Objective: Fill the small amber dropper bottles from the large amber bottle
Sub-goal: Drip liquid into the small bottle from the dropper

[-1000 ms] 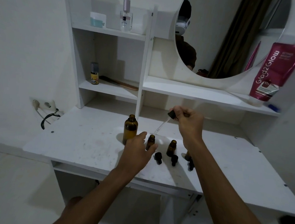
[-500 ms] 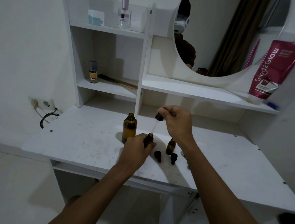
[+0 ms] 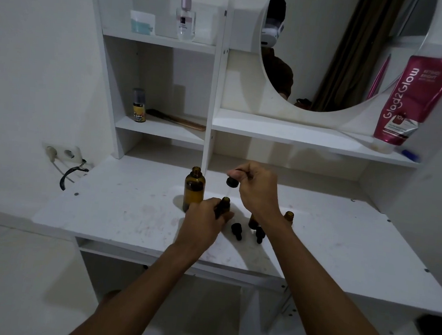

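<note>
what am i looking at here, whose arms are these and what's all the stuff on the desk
This is one picture from a camera worn on a person's head, looking down at their own arms. No machine is involved. The left hand steadies a small brown bottle on the white desk. The right hand holds a black dropper cap just above it. Beside them stands a large brown bottle, open. Another small bottle and two loose dropper caps sit nearby.
</note>
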